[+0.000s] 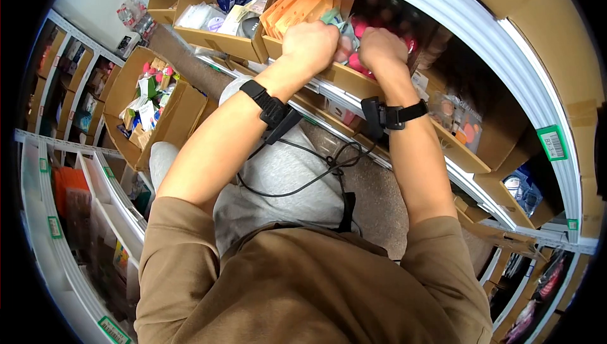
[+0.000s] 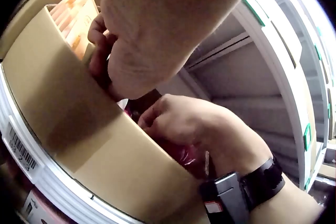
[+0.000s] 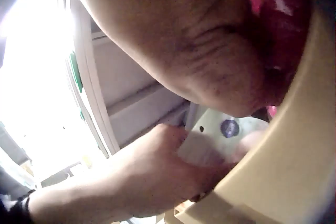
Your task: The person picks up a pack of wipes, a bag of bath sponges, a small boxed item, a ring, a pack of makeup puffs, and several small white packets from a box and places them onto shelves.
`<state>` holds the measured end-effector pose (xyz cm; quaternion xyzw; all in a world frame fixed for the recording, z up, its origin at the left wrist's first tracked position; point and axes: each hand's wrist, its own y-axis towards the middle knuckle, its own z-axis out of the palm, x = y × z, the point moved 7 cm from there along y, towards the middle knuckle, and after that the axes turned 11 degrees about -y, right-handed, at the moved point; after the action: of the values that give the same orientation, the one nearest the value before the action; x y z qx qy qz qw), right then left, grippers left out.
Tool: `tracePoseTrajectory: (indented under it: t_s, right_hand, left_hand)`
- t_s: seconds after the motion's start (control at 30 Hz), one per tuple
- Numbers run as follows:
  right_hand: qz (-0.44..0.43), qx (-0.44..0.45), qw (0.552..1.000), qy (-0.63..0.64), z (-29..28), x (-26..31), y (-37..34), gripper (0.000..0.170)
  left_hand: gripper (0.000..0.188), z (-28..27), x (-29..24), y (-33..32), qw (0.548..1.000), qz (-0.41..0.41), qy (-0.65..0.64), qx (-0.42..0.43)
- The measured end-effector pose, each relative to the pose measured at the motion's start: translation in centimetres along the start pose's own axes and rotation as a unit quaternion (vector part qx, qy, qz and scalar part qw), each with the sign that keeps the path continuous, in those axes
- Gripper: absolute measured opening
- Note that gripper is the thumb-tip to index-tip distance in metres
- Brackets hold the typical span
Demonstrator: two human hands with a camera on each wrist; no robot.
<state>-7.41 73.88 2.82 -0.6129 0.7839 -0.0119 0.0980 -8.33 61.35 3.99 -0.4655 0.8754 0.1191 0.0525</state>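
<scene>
Brown shirt [image 1: 303, 287] right up front! Left hand [image 1: 311, 45] grips a pale green packet [image 3: 214, 136] in the cardboard box [image 1: 351, 79]; right hand [image 1: 383, 48], just beside, sits among pink packages [image 1: 360, 27], its hold impossible to tell.

Brown top [image 1: 310, 287], elbow-length sleeves [image 1: 180, 236], light-grey trousers [image 1: 278, 179]; 2 black wrist straps [image 1: 413, 114], each with a black box [image 1: 373, 117], the right one bearing a white-and-red label [image 2: 213, 207]; thin black cable [image 1: 272, 195] in loops.

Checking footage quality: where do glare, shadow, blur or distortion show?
Head view: black corners, the shelf edge bowed; left wrist view: a shadow darkens part of the box; right wrist view: white glare at upper left, the pale packet slightly blurred.
</scene>
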Motion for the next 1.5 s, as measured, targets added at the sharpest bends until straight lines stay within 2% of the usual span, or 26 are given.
tracePoseTrajectory:
  t_s: [0.07,0.13,0.23,0.27,0.33,0.37,0.4,0.43,0.47,0.53,0.6,0.67,0.73,0.8,0.93,1.0,1.03,1.07,1.13,1.2,1.27,1.33,1.47,1.5]
  right_hand:
    - [-0.003,-0.020,1.000,-0.019,-0.9,-0.1,-1.1,0.026]
    - [0.040,-0.027,0.999,-0.005,-1.7,-0.7,-1.9,0.025]
    - [0.076,-0.008,0.997,0.007,-2.2,-1.8,-1.8,0.028]
    - [0.076,-0.006,0.997,0.004,-1.5,-2.0,-1.7,0.028]
    - [0.014,-0.101,0.995,0.021,-1.4,-1.4,-1.9,0.036]
    - [0.015,-0.102,0.994,0.019,-1.1,-1.9,-1.9,0.036]
    - [0.020,-0.144,0.988,0.057,-1.7,-2.4,-2.6,0.040]
    - [0.024,-0.183,0.978,0.094,-2.1,-2.8,-3.3,0.044]
    - [0.022,-0.182,0.979,0.093,-1.9,-3.0,-3.6,0.044]
    - [0.025,-0.293,0.948,0.119,-3.0,-3.9,-4.8,0.048]
    - [0.009,-0.299,0.949,0.099,-3.0,-3.7,-4.9,0.051]
    - [-0.036,-0.280,0.959,0.015,-2.1,-2.6,-4.3,0.054]
    - [-0.067,-0.218,0.973,0.022,-1.3,-1.3,-4.3,0.055]
    - [-0.102,-0.247,0.963,-0.011,-0.7,0.0,-4.6,0.049]
    - [-0.087,-0.200,0.976,-0.024,-0.2,0.0,-4.6,0.045]
    - [-0.051,-0.149,0.985,-0.063,0.5,-1.1,-4.0,0.043]
    - [-0.066,-0.226,0.969,-0.071,0.6,-1.0,-4.2,0.041]
    - [-0.065,-0.225,0.970,-0.070,1.2,-1.0,-3.9,0.041]
    - [-0.110,-0.276,0.955,0.010,0.7,-0.5,-4.0,0.041]
    - [-0.108,-0.299,0.947,0.048,0.1,-0.3,-4.1,0.041]
    - [-0.115,-0.322,0.935,0.091,-0.4,0.2,-4.5,0.041]
    - [-0.104,-0.301,0.948,-0.013,0.4,0.2,-4.4,0.040]
    - [-0.100,-0.350,0.927,0.091,-2.2,0.2,-5.6,0.036]
    - [-0.123,-0.379,0.910,0.113,-3.6,1.3,-6.9,0.033]
  left_hand:
    - [0.021,0.1,-0.6,-0.4,1.000,-0.004,0.022,0.011]
    - [0.025,0.2,-0.7,-0.2,1.000,-0.014,0.014,0.020]
    - [0.032,-0.1,-0.7,-0.3,0.999,-0.025,-0.011,0.031]
    - [0.036,-0.4,-0.6,-0.3,0.999,-0.043,-0.025,0.012]
    - [0.042,-0.4,-0.3,-0.3,0.997,-0.059,-0.040,-0.007]
    - [0.046,-1.4,-0.7,-0.5,0.994,0.012,-0.028,-0.108]
    - [0.050,-2.8,-1.3,-1.1,0.975,0.080,-0.015,-0.208]
    - [0.050,-2.7,-1.2,-1.1,0.977,0.084,0.006,-0.196]
    - [0.050,-2.3,-0.8,-1.1,0.977,0.081,0.004,-0.196]
    - [0.045,-0.6,0.3,-0.8,0.983,0.075,-0.007,-0.167]
    - [0.041,0.4,0.8,-0.6,0.984,0.063,-0.005,-0.166]
    - [0.038,0.8,0.8,-0.1,0.984,0.055,-0.002,-0.168]
    - [0.035,0.8,1.5,0.7,0.984,0.005,-0.034,-0.173]
    - [0.033,0.8,2.1,1.0,0.985,0.004,-0.046,-0.165]
    - [0.029,0.4,3.4,0.0,0.984,-0.001,-0.097,-0.150]
    - [0.029,-0.4,3.6,-1.4,0.983,-0.017,-0.089,-0.163]
    - [0.029,-0.8,3.7,-1.9,0.980,-0.033,-0.083,-0.177]
    - [0.029,-0.7,3.8,-1.9,0.980,-0.031,-0.083,-0.176]
    - [0.032,-0.3,3.5,-1.5,0.987,0.000,-0.102,-0.122]
    - [0.035,0.1,3.3,-1.6,0.978,-0.046,-0.183,-0.087]
    - [0.041,0.7,3.0,-1.7,0.979,-0.018,-0.189,-0.072]
    - [0.042,0.4,3.4,-2.4,0.963,-0.005,-0.239,-0.126]
    - [0.035,-3.1,5.8,-7.0,0.912,0.030,-0.326,-0.246]
    - [0.030,-3.9,6.9,-8.2,0.899,0.003,-0.381,-0.217]
